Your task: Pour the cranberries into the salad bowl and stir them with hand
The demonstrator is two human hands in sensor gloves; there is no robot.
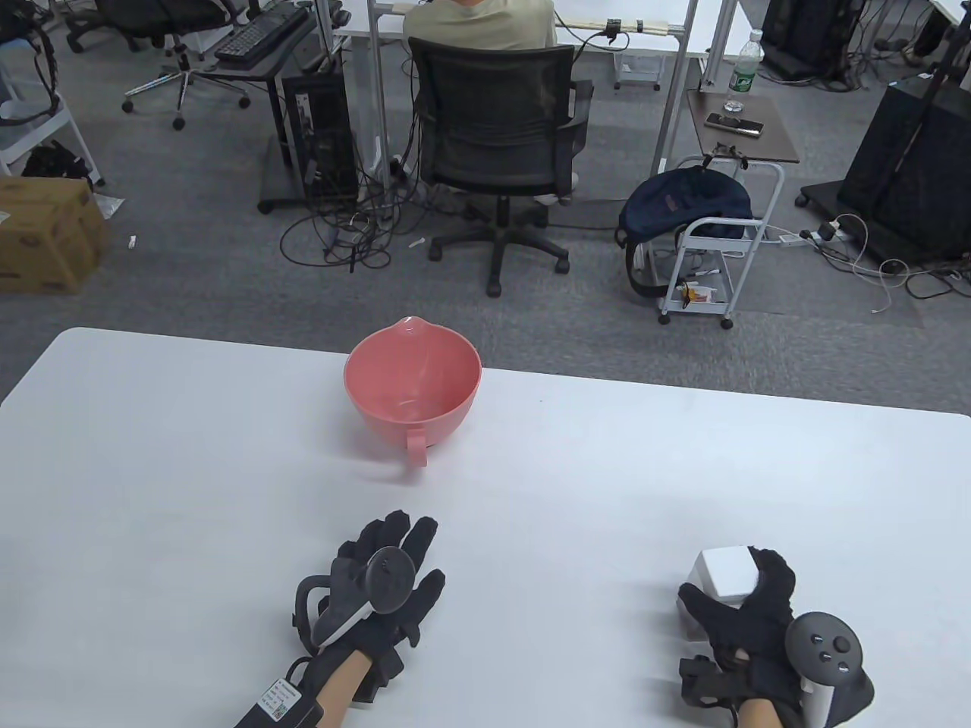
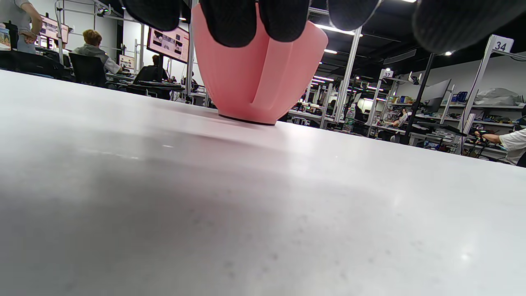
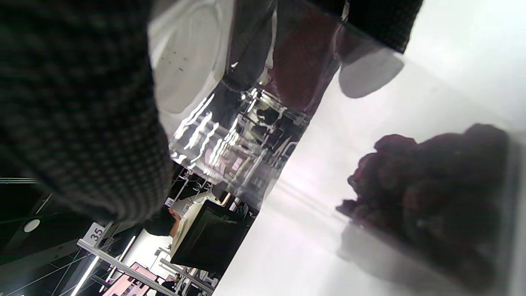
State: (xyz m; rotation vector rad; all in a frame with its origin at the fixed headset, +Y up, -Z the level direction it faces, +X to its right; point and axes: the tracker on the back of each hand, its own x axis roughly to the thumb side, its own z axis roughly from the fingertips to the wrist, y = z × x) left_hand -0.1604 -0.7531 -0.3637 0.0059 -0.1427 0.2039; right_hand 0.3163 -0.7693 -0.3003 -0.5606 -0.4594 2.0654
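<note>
Here, opening step: right hand [image 1: 747, 607] wrapped around clear lidded container [image 1: 721, 584] of cranberries [image 3: 431, 193], at near right of table [image 1: 190, 470]. Left hand [image 1: 379, 588] flat on table, fingers straight, holding nothing. Pink salad bowl [image 1: 413, 387] well apart at far edge, apparently empty. Next, by judgement: lid off, container carried across to bowl, tipped over rim.

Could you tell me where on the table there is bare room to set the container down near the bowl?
The white table lies bare right of the pink bowl, and between it and both hands. Left of the bowl is bare too. Crowded: the near edge, where the left hand rests and the right hand holds the container.
</note>
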